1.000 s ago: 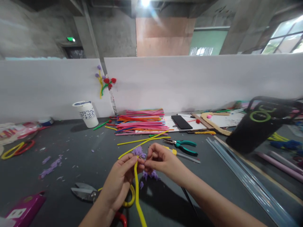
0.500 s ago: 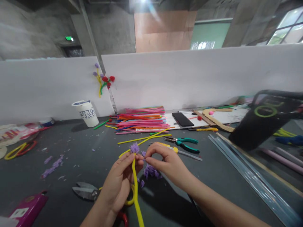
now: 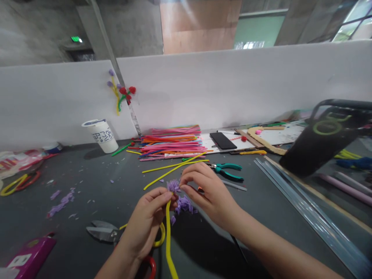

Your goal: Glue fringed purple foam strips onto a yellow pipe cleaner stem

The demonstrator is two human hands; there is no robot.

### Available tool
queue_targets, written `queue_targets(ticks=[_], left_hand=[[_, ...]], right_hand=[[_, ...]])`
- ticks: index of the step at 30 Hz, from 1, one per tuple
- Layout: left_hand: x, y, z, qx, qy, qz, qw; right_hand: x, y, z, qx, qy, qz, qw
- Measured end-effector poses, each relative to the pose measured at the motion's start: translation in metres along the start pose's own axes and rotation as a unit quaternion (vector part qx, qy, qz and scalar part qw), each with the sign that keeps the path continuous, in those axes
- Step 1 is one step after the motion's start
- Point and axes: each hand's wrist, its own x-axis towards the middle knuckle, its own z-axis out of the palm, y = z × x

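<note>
My left hand (image 3: 148,221) pinches a yellow stem (image 3: 168,240) just below its fluffy purple flower head (image 3: 173,186). The stem hangs down toward the bottom edge of the view. At the right side of the flower head, my right hand (image 3: 207,192) has its thumb and forefinger pressed together; whatever they pinch is too small to make out. Beneath the hands lies a pile of purple pieces (image 3: 185,204). Scissors (image 3: 103,231) rest partly under my left hand and wrist.
Teal-handled pliers (image 3: 229,170), loose yellow stems (image 3: 162,167) and a bundle of coloured stems (image 3: 174,145) lie beyond the hands. A white cup (image 3: 103,135) stands back left, a black tumbler (image 3: 314,147) back right. Clear strips (image 3: 296,201) lie at right.
The flower head has moved slightly right and down in view. My right hand has risen a little and its fingertips are now against the flower head. The whole view has shifted slightly.
</note>
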Motion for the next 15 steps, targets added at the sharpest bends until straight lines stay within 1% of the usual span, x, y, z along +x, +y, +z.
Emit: queue_targets(ticks=[8,15], left_hand=[[-0.0016,0.0022,0.0030,0.003,0.018,-0.008,1.000],[0.0013,0.0005,0.0010,0.023,0.010,-0.013,1.000]], right_hand=[[0.0000,0.0022,0.0015,-0.027,-0.022,0.004,0.999],[-0.0008,0.0042,0.0055,-0.073,-0.015,-0.026,0.997]])
